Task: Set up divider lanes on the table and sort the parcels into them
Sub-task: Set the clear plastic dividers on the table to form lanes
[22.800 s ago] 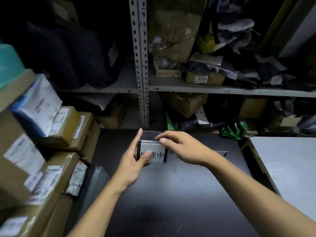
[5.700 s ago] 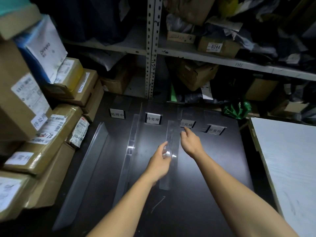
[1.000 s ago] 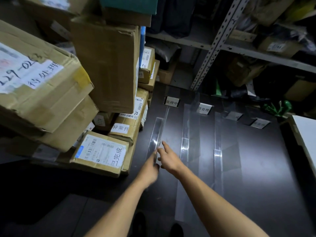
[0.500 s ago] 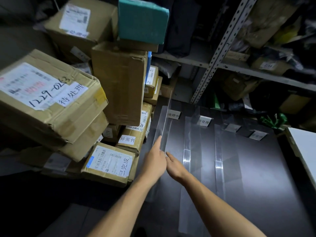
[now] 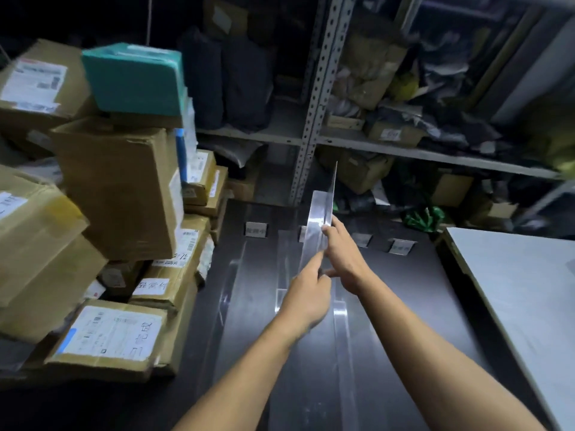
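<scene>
Both your left hand (image 5: 306, 295) and right hand (image 5: 343, 256) pinch the clear divider (image 5: 319, 225); it's stiff, slick, light, so grip its edges.

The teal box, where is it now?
In the head view the teal box sits upper left, on top of the tall cardboard box in the parcel stack left of the dark table.

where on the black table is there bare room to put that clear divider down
Bare black table lies right of the laid dividers, up to the white board. The left edge is crowded by stacked parcels. Both hands, left hand and right hand, hold the raised divider.
</scene>
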### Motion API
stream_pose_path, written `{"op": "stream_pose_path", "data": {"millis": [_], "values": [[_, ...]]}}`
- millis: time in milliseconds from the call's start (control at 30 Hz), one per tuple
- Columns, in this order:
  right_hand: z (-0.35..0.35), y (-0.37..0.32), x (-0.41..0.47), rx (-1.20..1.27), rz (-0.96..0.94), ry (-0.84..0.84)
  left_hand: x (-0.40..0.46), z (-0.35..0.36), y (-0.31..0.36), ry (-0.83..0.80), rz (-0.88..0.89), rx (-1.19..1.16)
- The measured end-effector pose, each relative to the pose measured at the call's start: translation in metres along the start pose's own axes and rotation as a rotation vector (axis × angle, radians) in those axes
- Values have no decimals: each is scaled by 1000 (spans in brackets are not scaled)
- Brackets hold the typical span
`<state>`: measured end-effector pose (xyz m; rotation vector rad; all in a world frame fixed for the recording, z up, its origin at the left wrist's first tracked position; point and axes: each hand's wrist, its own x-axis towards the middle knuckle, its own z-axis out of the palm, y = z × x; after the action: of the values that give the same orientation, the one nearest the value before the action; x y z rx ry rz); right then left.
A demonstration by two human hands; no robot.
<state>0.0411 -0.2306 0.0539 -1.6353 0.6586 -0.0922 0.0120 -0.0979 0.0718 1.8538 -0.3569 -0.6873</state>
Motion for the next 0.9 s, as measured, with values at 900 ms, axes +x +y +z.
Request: {"op": "stream_pose_path", "data": {"millis": [900], "values": [[-280, 166, 127, -54, 355, -50, 173, 323, -29, -157, -287, -217]]}}
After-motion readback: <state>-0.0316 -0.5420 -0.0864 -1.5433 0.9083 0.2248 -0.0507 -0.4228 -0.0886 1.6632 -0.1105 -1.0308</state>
